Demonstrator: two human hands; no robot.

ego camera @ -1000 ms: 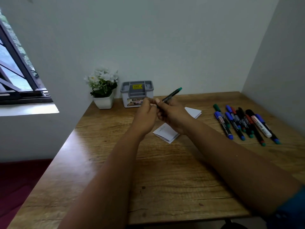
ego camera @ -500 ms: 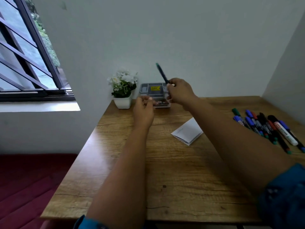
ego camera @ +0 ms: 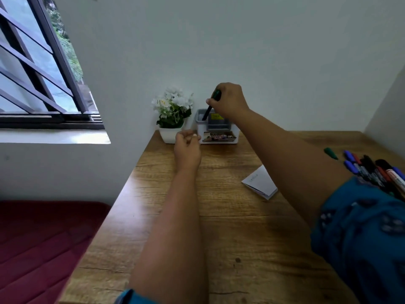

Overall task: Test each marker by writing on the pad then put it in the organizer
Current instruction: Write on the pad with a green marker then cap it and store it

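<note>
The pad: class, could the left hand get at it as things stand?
Probably not directly: the right forearm stretches across between the left hand and the pad, covering part of it.

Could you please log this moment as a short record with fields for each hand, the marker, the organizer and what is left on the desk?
right hand: grips green-capped marker
marker: tilted, lower end inside organizer's left compartment
left hand: loosely curled, holds nothing, just left of organizer
pad: flat on desk
untested markers: row at desk's right edge
plant pot: left of organizer
</note>
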